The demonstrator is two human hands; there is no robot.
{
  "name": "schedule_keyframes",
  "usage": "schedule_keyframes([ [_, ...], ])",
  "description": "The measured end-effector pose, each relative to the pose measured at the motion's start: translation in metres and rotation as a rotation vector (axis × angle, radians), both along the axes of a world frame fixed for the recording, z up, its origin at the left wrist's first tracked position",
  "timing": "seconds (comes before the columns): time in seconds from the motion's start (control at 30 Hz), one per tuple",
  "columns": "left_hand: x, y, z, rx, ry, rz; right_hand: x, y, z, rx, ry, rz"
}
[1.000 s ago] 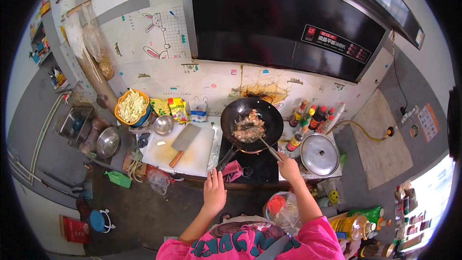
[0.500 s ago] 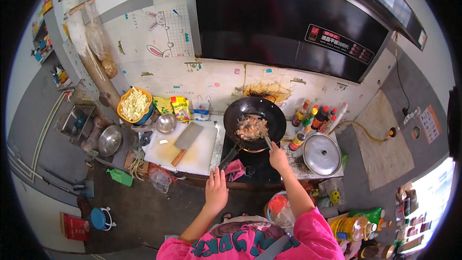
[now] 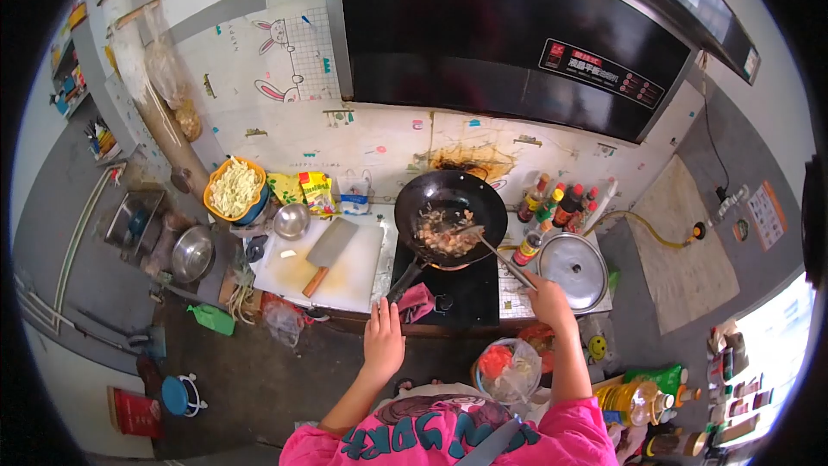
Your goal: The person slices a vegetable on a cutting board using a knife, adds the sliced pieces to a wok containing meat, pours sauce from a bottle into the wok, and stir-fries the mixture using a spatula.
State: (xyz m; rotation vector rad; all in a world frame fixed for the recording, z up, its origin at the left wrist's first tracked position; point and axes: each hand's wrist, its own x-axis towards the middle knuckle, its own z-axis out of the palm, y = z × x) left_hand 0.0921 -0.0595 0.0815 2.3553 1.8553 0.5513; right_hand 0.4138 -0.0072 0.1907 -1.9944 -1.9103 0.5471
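My right hand [image 3: 547, 300] is closed around the handle of a metal spatula [image 3: 507, 262]. Its blade rests among browned chopped pieces of food, perhaps meat [image 3: 442, 235], in a black wok [image 3: 483, 200] on the stove. My left hand [image 3: 383, 342] is beside the end of the wok handle [image 3: 405, 281], its fingers stretched out and slightly apart; whether they touch the handle I cannot tell. Close by, a dark pink cloth [image 3: 417, 303] lies on the black stove top [image 3: 470, 299].
Left of the stove, a cleaver [image 3: 331, 246] lies on a white cutting board [image 3: 362, 280] beside a metal bowl [image 3: 291, 221]. An orange basin [image 3: 260, 174] holds pale shredded food. Several sauce bottles [image 3: 567, 204] and a metal lid [image 3: 573, 273] stand right. A range hood [image 3: 483, 26] hangs above.
My right hand has moved right and slightly down with the spatula, whose handle now slants further right. The food has shifted lower left in the wok. My left hand is nearly still.
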Motion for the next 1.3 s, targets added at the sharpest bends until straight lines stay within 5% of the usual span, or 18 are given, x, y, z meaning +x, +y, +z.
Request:
schedule_keyframes([
  [0.2,0.001,0.000,-0.001,0.008,0.009,0.007,0.000,0.000,-0.003,-0.043,-0.041,0.026],
  [0.53,0.003,0.000,-0.002,0.006,0.030,0.019,-0.001,0.054,-0.100,0.170,0.230,-0.105],
  [0.7,0.003,0.002,-0.007,0.010,0.021,0.020,-0.022,0.062,-0.108,-0.201,0.832,-0.277],
  [0.83,0.004,0.000,-0.005,0.002,0.013,0.025,-0.036,0.053,-0.102,-0.250,0.935,-0.218],
  [0.93,0.005,0.001,-0.001,-0.009,0.018,0.030,-0.031,0.046,-0.093,-0.185,0.751,-0.152],
  [1.03,0.005,0.001,0.000,-0.010,0.021,0.035,-0.017,0.036,-0.100,0.290,0.303,0.129],
  [1.13,0.006,0.001,-0.003,0.000,0.007,0.036,-0.017,0.016,-0.071,-0.034,0.467,0.019],
  [1.3,0.005,0.001,-0.004,0.015,-0.011,0.025,-0.025,0.019,-0.087,-0.121,0.612,-0.036],
])
